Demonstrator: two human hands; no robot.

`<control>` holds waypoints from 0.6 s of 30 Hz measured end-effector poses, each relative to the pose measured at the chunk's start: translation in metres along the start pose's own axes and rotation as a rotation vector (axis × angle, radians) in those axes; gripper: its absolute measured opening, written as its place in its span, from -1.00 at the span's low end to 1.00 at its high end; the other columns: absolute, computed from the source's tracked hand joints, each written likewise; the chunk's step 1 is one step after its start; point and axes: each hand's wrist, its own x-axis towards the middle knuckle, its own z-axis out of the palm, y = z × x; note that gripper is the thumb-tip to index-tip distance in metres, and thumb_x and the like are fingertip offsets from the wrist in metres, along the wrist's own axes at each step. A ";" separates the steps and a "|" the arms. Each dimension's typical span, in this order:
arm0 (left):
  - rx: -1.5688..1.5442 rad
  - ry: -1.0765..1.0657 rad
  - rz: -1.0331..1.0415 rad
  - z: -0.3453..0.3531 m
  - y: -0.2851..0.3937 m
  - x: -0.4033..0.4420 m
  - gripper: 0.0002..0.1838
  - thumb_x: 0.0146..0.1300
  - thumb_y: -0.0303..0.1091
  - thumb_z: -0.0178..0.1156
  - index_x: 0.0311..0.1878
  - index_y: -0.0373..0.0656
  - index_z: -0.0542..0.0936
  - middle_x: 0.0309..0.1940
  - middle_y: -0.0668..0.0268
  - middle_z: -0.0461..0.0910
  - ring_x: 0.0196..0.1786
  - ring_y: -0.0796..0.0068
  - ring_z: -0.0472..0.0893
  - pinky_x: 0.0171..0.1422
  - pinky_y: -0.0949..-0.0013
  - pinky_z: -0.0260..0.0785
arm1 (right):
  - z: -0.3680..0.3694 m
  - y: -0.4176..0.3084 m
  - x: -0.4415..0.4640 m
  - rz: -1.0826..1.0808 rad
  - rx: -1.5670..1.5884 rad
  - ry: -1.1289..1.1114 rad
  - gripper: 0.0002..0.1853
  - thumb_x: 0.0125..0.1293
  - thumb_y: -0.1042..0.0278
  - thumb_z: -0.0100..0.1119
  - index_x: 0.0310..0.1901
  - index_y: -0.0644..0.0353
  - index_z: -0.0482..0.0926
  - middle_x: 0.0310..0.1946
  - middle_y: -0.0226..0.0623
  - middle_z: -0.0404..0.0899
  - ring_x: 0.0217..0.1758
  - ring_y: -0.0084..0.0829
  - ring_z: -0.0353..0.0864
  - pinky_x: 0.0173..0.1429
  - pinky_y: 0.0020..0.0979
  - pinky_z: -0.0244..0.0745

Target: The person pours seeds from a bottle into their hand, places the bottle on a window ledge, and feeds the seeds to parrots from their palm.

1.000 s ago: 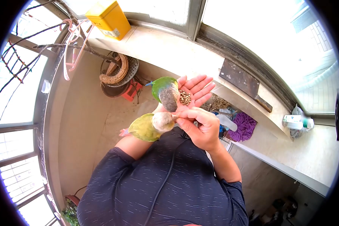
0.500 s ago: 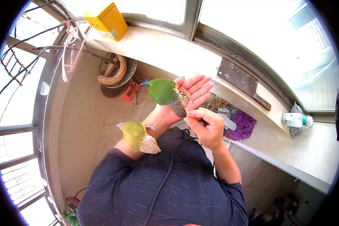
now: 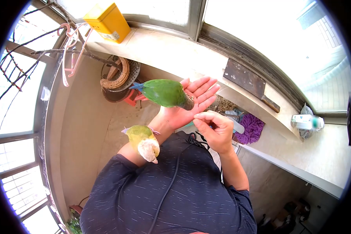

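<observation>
**Two birds on your left arm, seeds in your palm**

Nearest: your dark shirt [image 3: 167, 195]. A yellow bird [image 3: 139, 139] perches on your left forearm [image 3: 129, 154], pale head lowered toward the shirt; the arm, held out in front, seems to serve as its perch.

Farther along, a green bird [image 3: 163, 93] stands about your wrist and palm, head bent over the seeds [image 3: 188, 93], hiding most of them. Your left hand [image 3: 199, 98] lies palm up, fingers straight and slightly apart, probably kept flat so the seeds stay put.

Your right hand [image 3: 215, 132] is just beside it, thumb and forefinger tips together. Whether anything is pinched there, you cannot tell.

Beyond, containers. Bowl [image 3: 115, 95] and colander [image 3: 134, 70], low down: a brown ring [image 3: 123, 74] rests at them, the rest of the contents unclear. On the sill [image 3: 163, 45], a yellow tin [image 3: 107, 24], lid on, contents hidden. Right end: white bottle [image 3: 301, 123] against a plastic bag [image 3: 306, 110]; contents unreadable.
</observation>
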 end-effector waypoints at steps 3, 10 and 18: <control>0.010 -0.008 0.005 0.000 0.001 0.000 -0.38 0.59 -0.14 -0.14 0.54 -0.37 0.20 0.61 0.00 0.09 0.68 0.04 -0.01 0.75 0.01 -0.18 | -0.003 0.008 -0.001 0.020 -0.007 0.009 -0.88 0.32 0.52 0.40 -0.14 0.33 0.73 -0.36 -0.38 0.71 -0.40 -0.71 0.62 -0.31 -0.63 0.47; -0.006 0.011 0.009 0.003 0.001 -0.001 -0.38 0.58 -0.15 -0.12 0.54 -0.37 0.21 0.62 0.00 0.08 0.68 0.04 -0.01 0.75 0.01 -0.18 | -0.005 0.009 0.000 0.067 0.109 0.055 -0.89 0.38 0.48 0.35 -0.15 0.33 0.72 -0.36 -0.42 0.72 -0.31 -0.72 0.63 -0.21 -0.63 0.49; -0.055 0.028 0.004 0.000 0.002 0.002 -0.39 0.56 -0.19 -0.09 0.53 -0.38 0.23 0.62 -0.01 0.07 0.68 0.01 -0.01 0.75 -0.02 -0.15 | -0.004 0.008 0.002 0.056 0.077 0.070 -0.90 0.36 0.49 0.35 -0.17 0.33 0.72 -0.37 -0.40 0.71 -0.35 -0.72 0.62 -0.26 -0.61 0.48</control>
